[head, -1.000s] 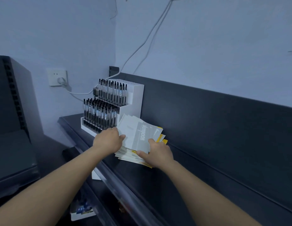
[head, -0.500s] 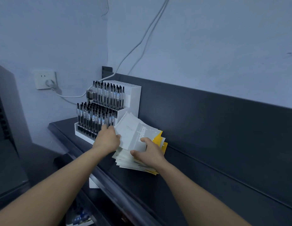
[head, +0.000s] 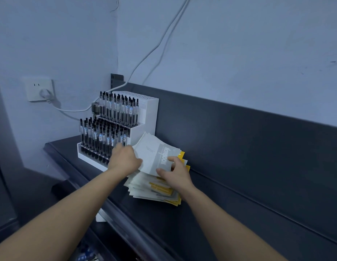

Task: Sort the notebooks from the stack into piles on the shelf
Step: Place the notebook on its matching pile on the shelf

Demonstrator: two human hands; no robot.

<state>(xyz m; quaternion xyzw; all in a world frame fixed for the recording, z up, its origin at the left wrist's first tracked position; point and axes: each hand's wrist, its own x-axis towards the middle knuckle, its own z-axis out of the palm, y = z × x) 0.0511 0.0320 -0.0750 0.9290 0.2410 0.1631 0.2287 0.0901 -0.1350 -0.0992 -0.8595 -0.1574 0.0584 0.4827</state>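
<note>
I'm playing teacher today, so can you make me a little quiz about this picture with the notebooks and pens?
1. True or false: the pen rack stands to the left of the notebook stack.
2. How many hands hold the top notebook? A none, B one, C two.
3. Fill in: besides grey-white, the stack shows ___ covers.
Key: 1 true. 2 C: the left hand and the right hand both grip it. 3 yellow.
</note>
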